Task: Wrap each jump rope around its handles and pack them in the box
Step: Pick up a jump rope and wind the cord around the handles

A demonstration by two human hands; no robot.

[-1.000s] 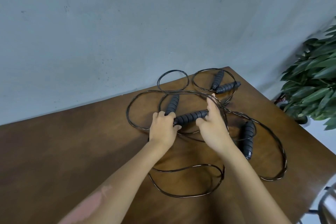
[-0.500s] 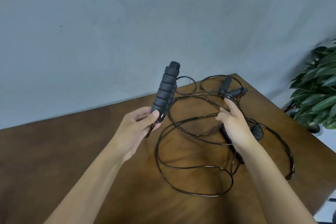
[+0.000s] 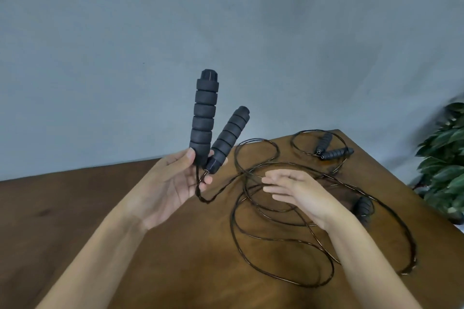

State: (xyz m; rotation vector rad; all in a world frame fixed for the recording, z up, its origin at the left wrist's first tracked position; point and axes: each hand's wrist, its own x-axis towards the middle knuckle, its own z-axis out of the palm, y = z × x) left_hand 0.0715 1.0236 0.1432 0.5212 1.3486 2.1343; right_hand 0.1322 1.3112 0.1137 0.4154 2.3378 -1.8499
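Left hand (image 3: 173,183) is pinching two ribbed handles (image 3: 204,118) upright above the table (image 3: 75,221), right hand (image 3: 298,192) is hovering slack-fingered over tangled cord (image 3: 283,281), with a second handle pair (image 3: 331,150) lying beyond and a plant (image 3: 444,165) crowding the right edge.

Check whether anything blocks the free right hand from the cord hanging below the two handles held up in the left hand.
Nothing visible does. The right hand is open above the table, and only open air separates it from the cord dangling under the two handles pinched in the left hand.
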